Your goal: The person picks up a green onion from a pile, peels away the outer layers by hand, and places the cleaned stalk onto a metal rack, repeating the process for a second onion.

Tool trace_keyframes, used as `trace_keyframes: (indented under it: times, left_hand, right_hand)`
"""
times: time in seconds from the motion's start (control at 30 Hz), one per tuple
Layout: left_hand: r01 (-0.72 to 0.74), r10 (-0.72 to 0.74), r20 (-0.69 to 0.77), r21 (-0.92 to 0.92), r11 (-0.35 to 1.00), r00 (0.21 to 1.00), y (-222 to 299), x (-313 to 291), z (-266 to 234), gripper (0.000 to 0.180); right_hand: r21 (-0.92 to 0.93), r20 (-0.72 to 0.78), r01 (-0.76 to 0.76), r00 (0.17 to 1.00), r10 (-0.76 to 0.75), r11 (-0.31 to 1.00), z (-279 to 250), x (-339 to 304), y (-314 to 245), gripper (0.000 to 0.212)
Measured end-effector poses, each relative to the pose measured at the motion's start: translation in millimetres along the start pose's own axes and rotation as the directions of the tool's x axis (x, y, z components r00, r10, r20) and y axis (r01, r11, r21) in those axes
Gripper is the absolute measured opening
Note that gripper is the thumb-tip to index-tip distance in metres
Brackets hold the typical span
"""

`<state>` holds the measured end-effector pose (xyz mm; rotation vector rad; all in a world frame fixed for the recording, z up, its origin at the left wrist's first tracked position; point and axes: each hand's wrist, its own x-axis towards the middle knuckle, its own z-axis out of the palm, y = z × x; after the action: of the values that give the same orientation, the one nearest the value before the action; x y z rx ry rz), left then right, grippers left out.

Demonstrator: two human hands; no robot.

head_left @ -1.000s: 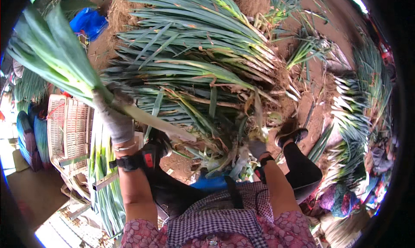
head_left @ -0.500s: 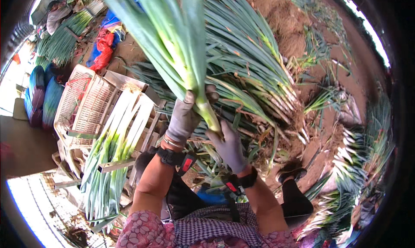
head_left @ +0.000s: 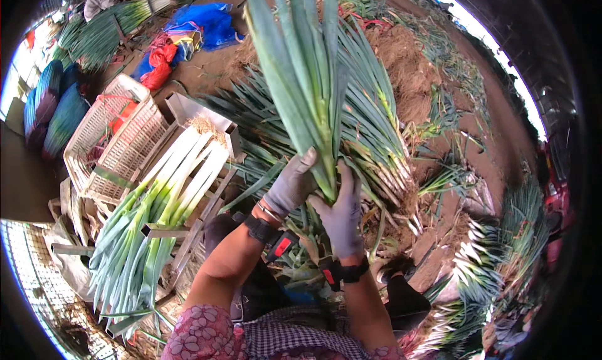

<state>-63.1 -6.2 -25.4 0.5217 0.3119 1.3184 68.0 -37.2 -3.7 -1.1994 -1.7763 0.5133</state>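
A large green onion [head_left: 316,103] stands up in front of me, its long leaves fanning away toward the top of the view. My left hand [head_left: 293,184], in a grey glove, closes on its lower stalk from the left, thumb uppermost. On the other side my right hand [head_left: 343,214], also gloved, grips the stalk near its base; the palms hide the very bottom. Beyond and to the right lies a heap of untrimmed green onions [head_left: 379,131]. To my left, several cleaned green onions [head_left: 169,187], with white stems and roots at the far end, rest on a metal rack [head_left: 207,219].
Beside the rack stands a cream plastic basket [head_left: 119,140]. Blue netting [head_left: 204,24] and a red cloth-like bundle [head_left: 161,65] lie farther off. Whitish-stemmed onions [head_left: 473,256] are piled at right. A brown root heap [head_left: 407,65] sits behind; another person [head_left: 98,1] is far left.
The held green onion has shifted right and now stands more upright. My right hand has turned upward around its base, and my left hand has moved right and slightly down. The whole view has shifted.
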Motion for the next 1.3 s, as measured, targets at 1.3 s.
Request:
trace_keyframes:
  times: [1.3]
  left_hand:
    - [-0.195,0.184,-0.144,-0.068,0.978,0.972,29,14,-11,0.056]
  right_hand:
    - [-0.061,0.251,-0.266,0.929,0.273,0.962,-69,-78,40,0.037]
